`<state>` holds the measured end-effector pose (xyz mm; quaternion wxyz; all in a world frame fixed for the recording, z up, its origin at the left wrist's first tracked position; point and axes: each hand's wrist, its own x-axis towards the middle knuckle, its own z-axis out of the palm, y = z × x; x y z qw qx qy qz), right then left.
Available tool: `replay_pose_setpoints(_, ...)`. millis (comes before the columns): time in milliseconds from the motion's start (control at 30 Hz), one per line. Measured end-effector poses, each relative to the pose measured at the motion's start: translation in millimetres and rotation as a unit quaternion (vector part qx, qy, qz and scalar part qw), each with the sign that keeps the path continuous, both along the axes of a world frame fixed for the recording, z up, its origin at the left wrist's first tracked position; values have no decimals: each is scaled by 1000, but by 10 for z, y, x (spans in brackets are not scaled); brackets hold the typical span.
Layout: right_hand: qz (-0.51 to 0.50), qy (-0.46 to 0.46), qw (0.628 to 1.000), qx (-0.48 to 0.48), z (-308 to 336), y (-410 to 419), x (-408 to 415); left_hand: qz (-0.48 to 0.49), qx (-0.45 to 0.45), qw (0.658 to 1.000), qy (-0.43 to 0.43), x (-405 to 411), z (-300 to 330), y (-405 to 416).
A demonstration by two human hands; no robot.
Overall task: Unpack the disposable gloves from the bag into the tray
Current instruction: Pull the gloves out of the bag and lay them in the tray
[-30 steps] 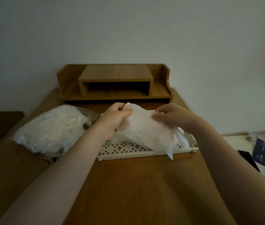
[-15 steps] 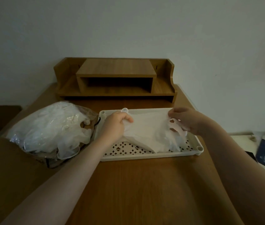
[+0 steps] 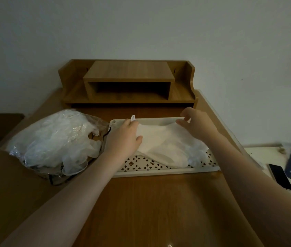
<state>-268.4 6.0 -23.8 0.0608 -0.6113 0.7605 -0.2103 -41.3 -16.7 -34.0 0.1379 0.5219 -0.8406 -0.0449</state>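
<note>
A white glove lies flat in the perforated white tray on the wooden bench. The left hand rests on the glove's left end, fingers curled over it; the right hand pinches its far right edge. The clear bag of gloves sits just left of the tray.
</note>
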Motion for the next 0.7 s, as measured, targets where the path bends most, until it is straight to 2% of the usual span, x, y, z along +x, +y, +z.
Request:
replay_pose_setpoints(100, 64, 64, 996, -14, 2, 159, 62, 2, -20, 999, -42, 5, 40, 68)
replay_pose_setpoints(167, 123, 102, 987, 9, 32, 298, 103, 9, -55, 996, -69, 11, 75, 128)
replay_pose_setpoints(267, 163, 124, 978, 49, 49, 471, 129, -27, -112, 992, -57, -55, 118, 212)
replay_pose_setpoints(367, 159, 123, 978, 64, 30, 543, 122, -129, -54, 990, -19, -232, 82, 228)
replay_pose_setpoints(433, 149, 128, 978, 64, -2, 543, 133, -157, 19, 986, -46, -308, 6, 181)
replay_pose_setpoints(567, 122, 117, 984, 49, -109, 510, 157, -110, 103, 982, -117, -273, -174, 51)
replay_pose_setpoints(700, 122, 220, 966, -56, -139, 517, 104, -86, 81, 986, -120, -243, -229, 30)
